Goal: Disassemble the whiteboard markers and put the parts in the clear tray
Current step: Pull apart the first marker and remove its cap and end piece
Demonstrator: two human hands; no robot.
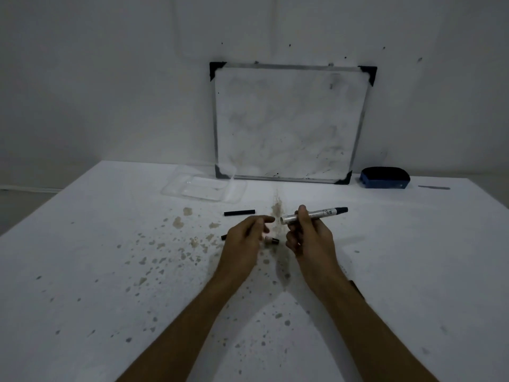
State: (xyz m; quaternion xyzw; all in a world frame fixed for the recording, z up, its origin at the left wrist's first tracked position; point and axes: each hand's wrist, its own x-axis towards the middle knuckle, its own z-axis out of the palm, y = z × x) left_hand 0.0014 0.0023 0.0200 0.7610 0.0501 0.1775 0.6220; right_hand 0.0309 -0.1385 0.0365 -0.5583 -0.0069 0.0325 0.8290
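I am holding a silver marker barrel [314, 215] in my right hand [308, 238], thumb over the top and fingers curled under it, its open end pointing toward my left hand [245, 238] and its black tip end sticking out to the right. My left hand is hovering just beside that open end with the fingers loosely curved; I cannot tell whether they are pinching anything. A small end piece [272, 240] is lying on the table under the gap between my hands, a black stick [239, 213] lies just beyond my left knuckles, and another dark bit [223, 237] peeks out at their left. The clear tray [176, 186], apparently empty, is sitting well beyond my left hand. I judge I should be keeping the barrel level and steady, and pulling straight along its axis to avoid spilling ink. There is dark print on the barrel, but it is too blurred to read.
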